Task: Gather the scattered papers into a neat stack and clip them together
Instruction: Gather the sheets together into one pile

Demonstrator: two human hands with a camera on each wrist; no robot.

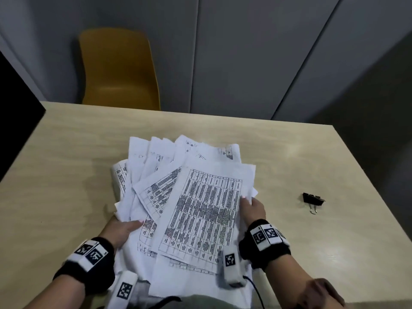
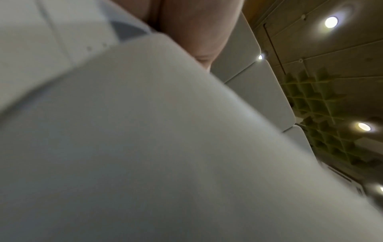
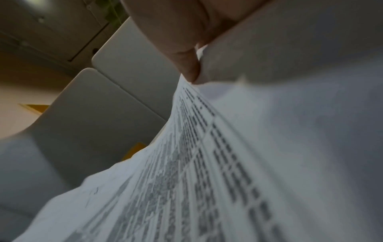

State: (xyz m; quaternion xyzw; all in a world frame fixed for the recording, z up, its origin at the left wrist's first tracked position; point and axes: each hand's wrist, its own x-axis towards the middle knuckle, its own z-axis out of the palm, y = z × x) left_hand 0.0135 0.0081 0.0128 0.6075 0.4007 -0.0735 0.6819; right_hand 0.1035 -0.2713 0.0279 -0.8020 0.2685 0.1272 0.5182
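A loose, fanned pile of printed papers (image 1: 200, 204) with tables sits in the middle of the table, its near end hanging over the front edge. My left hand (image 1: 121, 228) grips the pile's left side, thumb on top and fingers underneath. My right hand (image 1: 252, 208) grips the right side the same way; in the right wrist view its thumb (image 3: 186, 65) pinches the papers (image 3: 228, 163). The left wrist view is almost filled by blurred white papers (image 2: 145, 147). A black binder clip (image 1: 313, 200) lies on the table well to the right of my right hand.
The light wooden table (image 1: 66, 163) has bare surface to the left, right and behind the pile. A yellow chair (image 1: 118, 70) stands beyond the far edge against grey wall panels. A dark object (image 1: 15, 112) borders the table's left side.
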